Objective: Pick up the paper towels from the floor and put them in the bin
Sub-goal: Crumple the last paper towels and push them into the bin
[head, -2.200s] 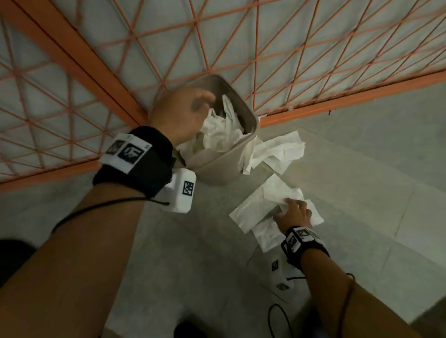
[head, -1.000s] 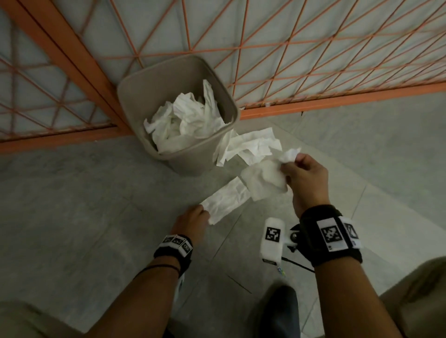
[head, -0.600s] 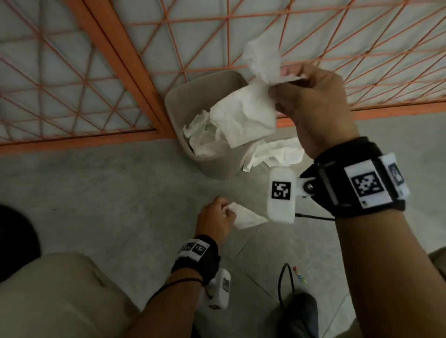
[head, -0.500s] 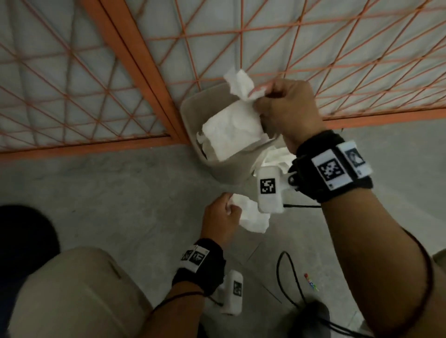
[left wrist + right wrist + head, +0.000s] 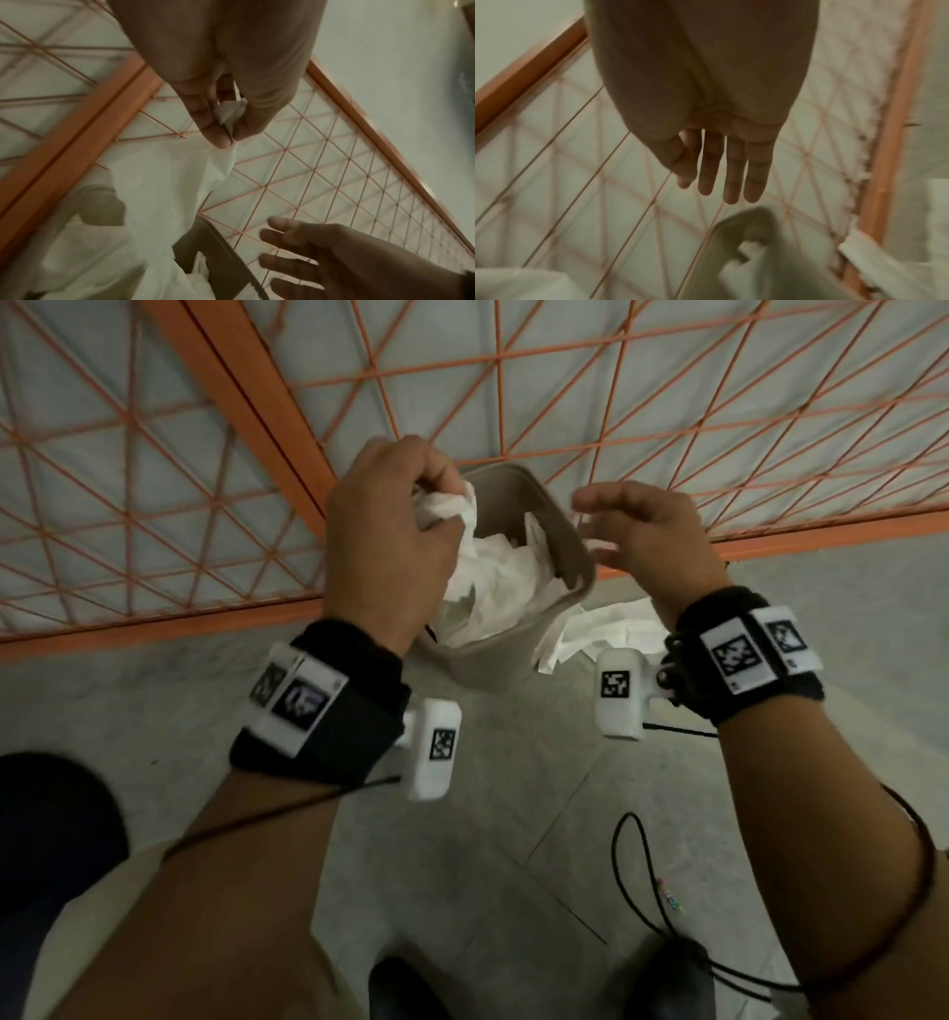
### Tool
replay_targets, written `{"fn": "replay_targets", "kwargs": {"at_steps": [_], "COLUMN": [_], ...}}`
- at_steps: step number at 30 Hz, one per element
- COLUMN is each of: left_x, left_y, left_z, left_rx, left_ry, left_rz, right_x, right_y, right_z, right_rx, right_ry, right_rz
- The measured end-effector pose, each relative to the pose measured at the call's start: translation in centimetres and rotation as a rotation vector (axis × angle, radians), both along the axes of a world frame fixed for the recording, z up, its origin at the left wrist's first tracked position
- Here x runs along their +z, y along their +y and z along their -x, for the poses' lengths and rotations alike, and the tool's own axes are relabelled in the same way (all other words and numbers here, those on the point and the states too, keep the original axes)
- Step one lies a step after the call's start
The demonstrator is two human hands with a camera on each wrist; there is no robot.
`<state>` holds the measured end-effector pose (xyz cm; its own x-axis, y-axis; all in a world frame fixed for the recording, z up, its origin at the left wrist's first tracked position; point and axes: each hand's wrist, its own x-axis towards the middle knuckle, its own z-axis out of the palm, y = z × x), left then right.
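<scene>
A beige bin (image 5: 570, 541) stands on the floor against the orange mesh fence, filled with crumpled white paper towels (image 5: 500, 588). My left hand (image 5: 390, 526) hovers over the bin's left rim and pinches a white paper towel (image 5: 447, 505) that hangs into the bin; the left wrist view shows thumb and finger pinching the towel (image 5: 228, 113). My right hand (image 5: 637, 526) is above the bin's right rim, fingers (image 5: 731, 172) straight and empty. One more paper towel (image 5: 606, 634) lies on the floor right of the bin.
The orange wire-mesh fence (image 5: 616, 403) with thick orange rails runs behind the bin. Grey floor tiles (image 5: 513, 814) lie in front. A black cable (image 5: 637, 880) and dark shoes (image 5: 400, 988) are near the bottom edge. My knee in beige trousers (image 5: 77, 942) is at bottom left.
My right hand has let go of its towel over the bin and is now empty. My left hand rose from the floor with a towel to above the bin.
</scene>
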<state>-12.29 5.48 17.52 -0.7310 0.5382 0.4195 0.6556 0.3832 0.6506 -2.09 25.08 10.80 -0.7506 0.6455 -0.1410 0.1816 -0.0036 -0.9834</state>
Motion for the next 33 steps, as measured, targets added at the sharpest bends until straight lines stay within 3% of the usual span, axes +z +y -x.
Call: {"fn": "replay_targets", "kwargs": {"at_steps": [5,10,12,17,21,26,29,33], "left_x": [-4.0,-8.8,-8.8,-3.7,-2.2,-3.8,-9.4,-19.3], "left_y": [4.6,6.0,5.8,4.1,1.5,1.4,2.9,5.5], "left_z": [1.8,3.6,4.0,3.6,0.7,-8.9,-10.6,-10.5], "left_rx": [-0.065,-0.233,-0.261,-0.232,-0.221,-0.245,-0.232,-0.256], "left_ry": [-0.034,-0.329,-0.349,-0.194,-0.124,0.035,-0.215,-0.439], "left_rz": [0.19,0.857,0.985,0.754,0.323,-0.128,-0.025,0.389], "right_x": [-4.4,-11.1,-13.6,-17.4,-20.1,-22.8,-23.7,-24.4], "right_y": [2.3,3.0,3.3,3.7,3.5,4.2,4.2,3.6], "right_z": [-5.0,-6.5,-6.6,-6.1,-4.8,-3.9,-4.2,-6.2], "right_rx": [-0.255,-0.281,-0.237,-0.077,0.072,0.196,0.101,0.011], "right_ry": [-0.152,-0.395,-0.492,-0.76,-0.813,-0.86,-0.838,-0.756], "right_rz": [0.129,0.168,0.123,-0.225,-0.494,-0.518,-0.528,-0.503]}}
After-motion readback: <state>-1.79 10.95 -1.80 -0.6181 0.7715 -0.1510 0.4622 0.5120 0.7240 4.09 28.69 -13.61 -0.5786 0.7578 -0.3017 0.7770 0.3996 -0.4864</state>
